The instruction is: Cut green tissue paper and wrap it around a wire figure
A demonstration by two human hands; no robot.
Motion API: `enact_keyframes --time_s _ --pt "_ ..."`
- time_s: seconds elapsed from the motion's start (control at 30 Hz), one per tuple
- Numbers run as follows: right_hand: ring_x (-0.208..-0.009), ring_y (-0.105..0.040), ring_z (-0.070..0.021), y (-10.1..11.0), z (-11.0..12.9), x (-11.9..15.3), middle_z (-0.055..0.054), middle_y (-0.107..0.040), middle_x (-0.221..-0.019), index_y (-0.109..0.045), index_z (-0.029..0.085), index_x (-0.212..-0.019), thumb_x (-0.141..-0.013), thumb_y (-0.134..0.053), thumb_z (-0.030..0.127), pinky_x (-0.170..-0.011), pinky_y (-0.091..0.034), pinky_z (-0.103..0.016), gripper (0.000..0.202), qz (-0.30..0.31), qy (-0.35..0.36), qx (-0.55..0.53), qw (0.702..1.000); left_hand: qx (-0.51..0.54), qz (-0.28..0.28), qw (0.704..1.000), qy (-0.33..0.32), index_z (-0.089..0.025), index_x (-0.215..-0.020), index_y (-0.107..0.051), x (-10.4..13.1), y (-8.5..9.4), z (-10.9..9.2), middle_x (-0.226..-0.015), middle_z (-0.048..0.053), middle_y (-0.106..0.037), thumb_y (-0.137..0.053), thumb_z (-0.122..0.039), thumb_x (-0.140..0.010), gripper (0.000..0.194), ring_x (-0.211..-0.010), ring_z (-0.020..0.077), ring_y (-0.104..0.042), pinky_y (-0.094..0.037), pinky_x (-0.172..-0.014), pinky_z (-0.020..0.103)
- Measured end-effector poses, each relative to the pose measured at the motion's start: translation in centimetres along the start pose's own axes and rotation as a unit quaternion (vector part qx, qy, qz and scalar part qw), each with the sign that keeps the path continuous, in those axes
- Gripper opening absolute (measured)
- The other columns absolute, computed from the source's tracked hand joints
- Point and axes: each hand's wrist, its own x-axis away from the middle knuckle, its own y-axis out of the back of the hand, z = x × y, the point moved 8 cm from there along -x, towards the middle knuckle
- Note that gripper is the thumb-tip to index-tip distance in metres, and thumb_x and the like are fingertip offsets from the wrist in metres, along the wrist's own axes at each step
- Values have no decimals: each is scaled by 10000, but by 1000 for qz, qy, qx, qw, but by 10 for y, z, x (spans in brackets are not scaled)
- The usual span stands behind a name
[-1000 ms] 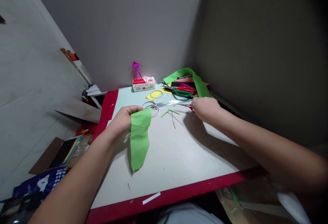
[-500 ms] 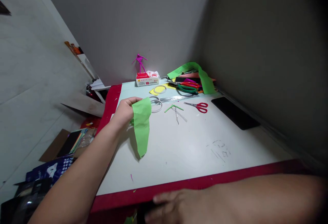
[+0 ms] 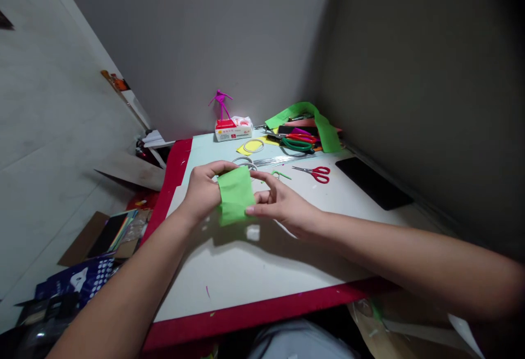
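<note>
Above the white tabletop, a short piece of green crepe-like paper [image 3: 235, 195] is held up between both hands. My left hand [image 3: 203, 188] grips its left and upper edge, with the fingertips partly hidden behind it. My right hand [image 3: 285, 206] pinches the right side, thumb at the lower corner and a finger at the upper edge. Behind the hands lie wire rings [image 3: 247, 163] and a bent green piece [image 3: 283, 174], now partly covered by the right hand. Small red-handled scissors [image 3: 319, 174] rest to the right of these.
A magenta figure [image 3: 221, 100] stands on a tissue pack [image 3: 233, 130] at the back wall. Beside it are green-handled scissors [image 3: 297, 144] and a long green strip [image 3: 328, 133]. A black phone-like slab [image 3: 373, 183] lies at right. The table has a red edge [image 3: 262, 312].
My right hand has risen from below the front table edge and taken hold of the green paper's right side. The paper's hanging tail is now drawn up into a squarer shape.
</note>
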Motion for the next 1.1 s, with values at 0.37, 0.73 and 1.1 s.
enact_keyframes --time_s 0.37,0.73,1.1 --pt "-671 -590 -108 31 -4 25 -36 -698 -829 -721 160 -935 -814 -595 199 -608 -452 -228 180 53 15 237 970 -340 84 922 -167 -198 -871 -727 -8 -17 20 -806 100 -740 -560 -198 -754 204 -832 278 -608 -328 -876 486" --pt "-978 -575 -221 33 -5 41 -144 -607 -1045 -729 172 -1020 -803 -538 81 -818 -496 -357 302 95 259 575 771 -442 154 875 -123 -220 -783 -707 -2 -29 29 -874 67 -748 -486 -201 -864 236 -860 275 -613 -275 -891 551" --pt "-1357 -218 -354 34 -4 39 -137 -327 -1449 -728 242 -1026 -772 -609 80 -1048 -306 -550 323 62 294 637 710 -334 157 902 -226 -214 -1128 -631 64 -72 -18 -1079 42 -732 -513 -266 -928 239 -1150 269 -576 -115 -1068 567"
